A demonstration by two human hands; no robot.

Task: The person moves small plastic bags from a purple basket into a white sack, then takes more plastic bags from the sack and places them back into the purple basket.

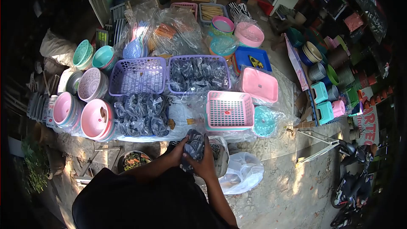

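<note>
Both my hands hold a dark grey bundle wrapped in clear plastic (194, 145) over a white sack (221, 152). My left hand (177, 151) grips its left side and my right hand (204, 161) grips its lower right. Just ahead lies a pile of similar dark wrapped bundles (140, 114) on a plastic sheet. Further back a purple basket (199, 74) is filled with the same dark bundles, and an empty purple basket (137, 76) stands to its left.
A pink basket (229, 110), a pink lid (259, 85) and a teal item (265, 121) lie to the right. Pink basins (96, 119) are stacked at left. Small stools (325, 101) and pots stand far right. A clear bag (242, 174) lies by my right arm.
</note>
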